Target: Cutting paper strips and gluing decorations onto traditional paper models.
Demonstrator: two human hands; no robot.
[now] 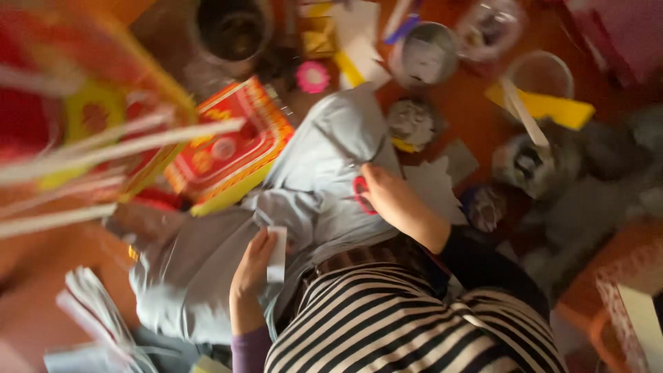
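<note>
The left hand (250,269) is pinching a small white paper strip (277,253) between thumb and fingers, holding it upright over the lap (324,166), which is draped in grey cloth. The strip is looking light and limp; it would likely crease or tear under a hard squeeze, so a soft pinch near its lower end, as the hand is doing now, seems the sound place to hold it. The fingers are curling nearly closed around it, with little gap showing. To the right of the strip, the right hand (400,207) is gripping red-handled scissors (361,194), fingers folded through or over the loops; the blades are hidden, so whether they are apart is unclear. Beyond the lap, a red and yellow box (228,148) is lying, and a metal tin (423,55) is sitting farther off.
</note>
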